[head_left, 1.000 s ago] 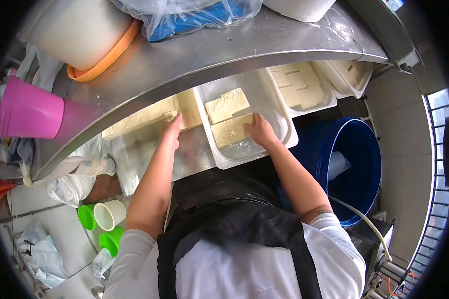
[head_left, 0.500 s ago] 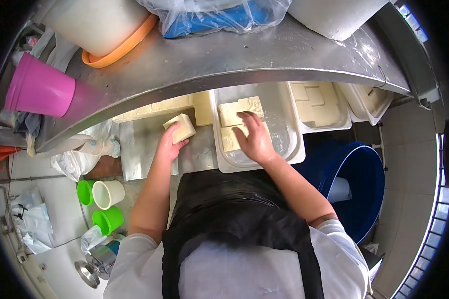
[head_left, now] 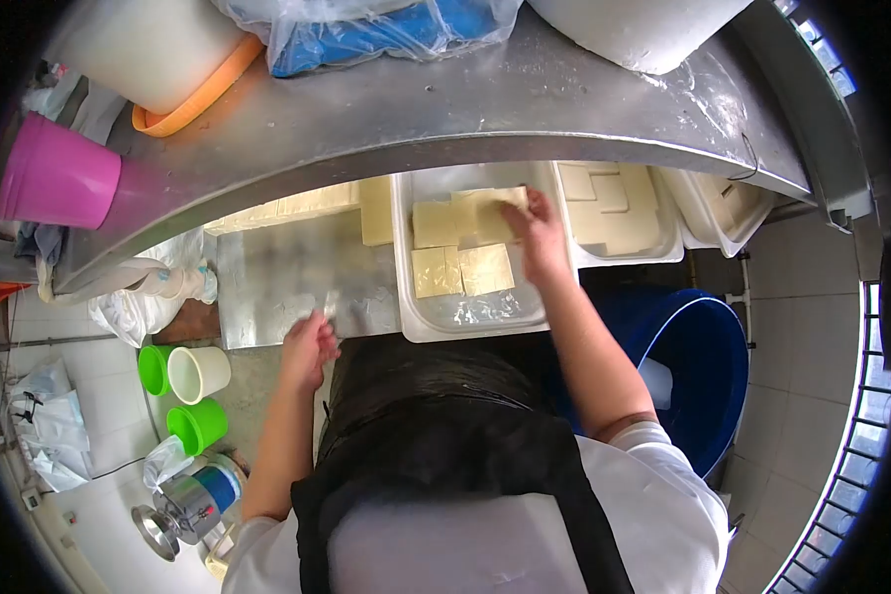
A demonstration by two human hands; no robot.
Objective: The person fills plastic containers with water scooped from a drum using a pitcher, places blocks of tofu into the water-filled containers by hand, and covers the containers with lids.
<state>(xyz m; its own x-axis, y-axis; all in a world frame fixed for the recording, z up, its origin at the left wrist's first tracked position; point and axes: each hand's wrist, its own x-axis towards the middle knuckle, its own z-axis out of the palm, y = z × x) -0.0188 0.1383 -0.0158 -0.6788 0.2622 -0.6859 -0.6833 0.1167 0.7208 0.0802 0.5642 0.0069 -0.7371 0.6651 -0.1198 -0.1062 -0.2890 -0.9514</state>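
Observation:
Several pale blocks (head_left: 436,272) lie flat in a white tub (head_left: 416,325) in front of me. My right hand (head_left: 540,233) is over the tub's right side, its fingers closed on the right end of a pale block (head_left: 490,213) in the back row. Near the front edge of the metal work surface (head_left: 267,282), my left hand (head_left: 310,346) hangs with fingers curled; its fingertips are blurred. More pale blocks (head_left: 302,203) stand in a row at the back of that surface, left of the tub.
A steel shelf (head_left: 445,109) crosses above the tub, bearing a pink bucket (head_left: 61,173) and large containers. Tubs of pale slabs (head_left: 614,208) stand to the right, above a blue barrel (head_left: 698,381). Green buckets (head_left: 198,426) are on the floor at left.
My left hand has left the block it held half a second ago and moved down toward me. My right hand has shifted to the tub's back right. Another block now lies in the tub.

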